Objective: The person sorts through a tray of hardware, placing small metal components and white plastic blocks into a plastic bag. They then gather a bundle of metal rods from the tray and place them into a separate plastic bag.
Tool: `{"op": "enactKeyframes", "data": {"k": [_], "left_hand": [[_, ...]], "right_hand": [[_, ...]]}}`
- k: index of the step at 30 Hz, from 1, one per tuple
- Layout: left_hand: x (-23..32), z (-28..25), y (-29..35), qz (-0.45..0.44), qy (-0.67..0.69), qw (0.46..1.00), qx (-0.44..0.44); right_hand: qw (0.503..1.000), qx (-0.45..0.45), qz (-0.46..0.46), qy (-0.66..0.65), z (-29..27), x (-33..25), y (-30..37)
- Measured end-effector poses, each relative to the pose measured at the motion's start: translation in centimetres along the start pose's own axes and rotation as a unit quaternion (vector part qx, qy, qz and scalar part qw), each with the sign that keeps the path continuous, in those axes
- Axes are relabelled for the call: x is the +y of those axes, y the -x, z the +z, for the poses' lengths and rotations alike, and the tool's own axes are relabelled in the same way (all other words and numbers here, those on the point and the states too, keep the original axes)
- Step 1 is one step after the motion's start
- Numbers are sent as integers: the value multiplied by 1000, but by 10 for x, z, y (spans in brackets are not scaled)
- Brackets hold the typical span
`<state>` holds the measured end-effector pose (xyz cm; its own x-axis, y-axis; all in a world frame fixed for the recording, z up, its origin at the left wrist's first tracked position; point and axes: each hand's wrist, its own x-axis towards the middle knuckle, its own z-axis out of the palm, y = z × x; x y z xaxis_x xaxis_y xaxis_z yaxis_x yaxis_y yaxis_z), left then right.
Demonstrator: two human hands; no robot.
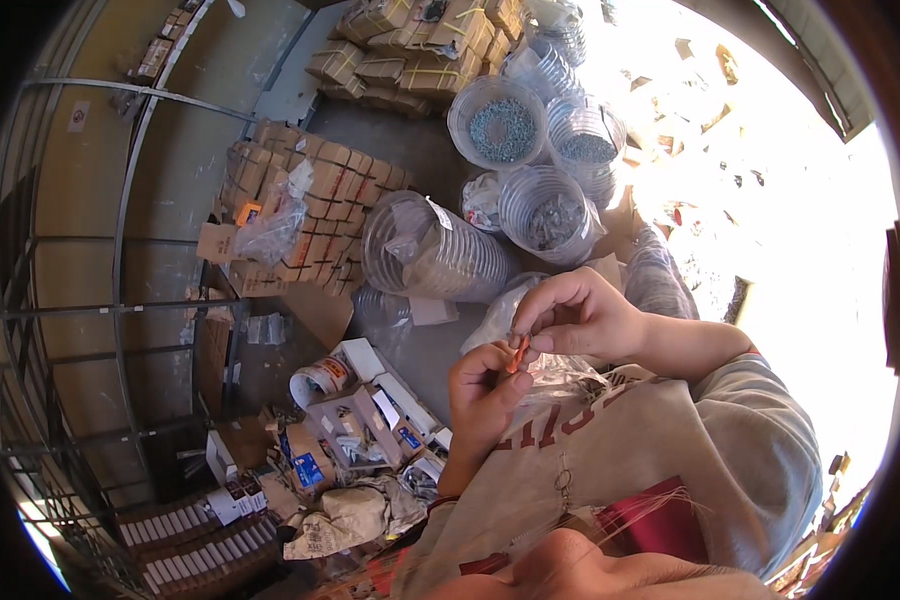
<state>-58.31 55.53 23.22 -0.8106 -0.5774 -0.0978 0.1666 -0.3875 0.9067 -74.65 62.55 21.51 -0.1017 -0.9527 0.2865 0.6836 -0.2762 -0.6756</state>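
Note:
In front of my chest, a small, narrow orange piece (517, 357) is pinched between the fingertips of both hands. My left hand (480, 392) is closed on its lower end with thumb and forefinger. From the right, my right hand (582, 312) closes on the upper end, thumb and forefinger together. The piece is too small for me to name its kind. Just under the hands, a clear plastic bag (565, 380) lies crumpled against my front. Its contents, if any, cannot be made out.
Ahead stand clear round tubs (457, 112), some with bluish or grey small pieces inside. A stack of nested clear tubs (460, 250) lies tilted left of them. Strapped cartons (345, 205) are piled farther left. Open boxes (350, 430) and a white bucket (320, 380) stand at my left.

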Motion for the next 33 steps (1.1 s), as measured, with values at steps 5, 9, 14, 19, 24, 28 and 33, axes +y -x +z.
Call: {"op": "enactKeyframes", "data": {"k": [5, 9, 14, 19, 24, 28, 33], "left_hand": [[1, 3, -1, 9, -1, 1000, 17], [4, 4, 3, 16, -5, 1000, 24], [1, -5, 14, 73, -18, 997, 22], [-5, -24, 37, 139, -33, 989, 26], [-4, -36, 63, 127, -12, 992, 20], [-5, -47, 77, 161, 2, 987, 6], [0, -51, 89, 109, -6, 994, 6]], "right_hand": [[1000, 0, 7, 5, 0, -1, 0], [1000, -10, 9, 0, 4, 1, 1], [999, -35, 4, 17, 17, 6, 1], [998, -32, 14, 52, 41, 17, 5], [995, -26, 13, 96, 62, 37, 12], [993, -19, 30, 112, 79, 45, 13], [995, 15, 65, 77, 88, 49, 13]]}}
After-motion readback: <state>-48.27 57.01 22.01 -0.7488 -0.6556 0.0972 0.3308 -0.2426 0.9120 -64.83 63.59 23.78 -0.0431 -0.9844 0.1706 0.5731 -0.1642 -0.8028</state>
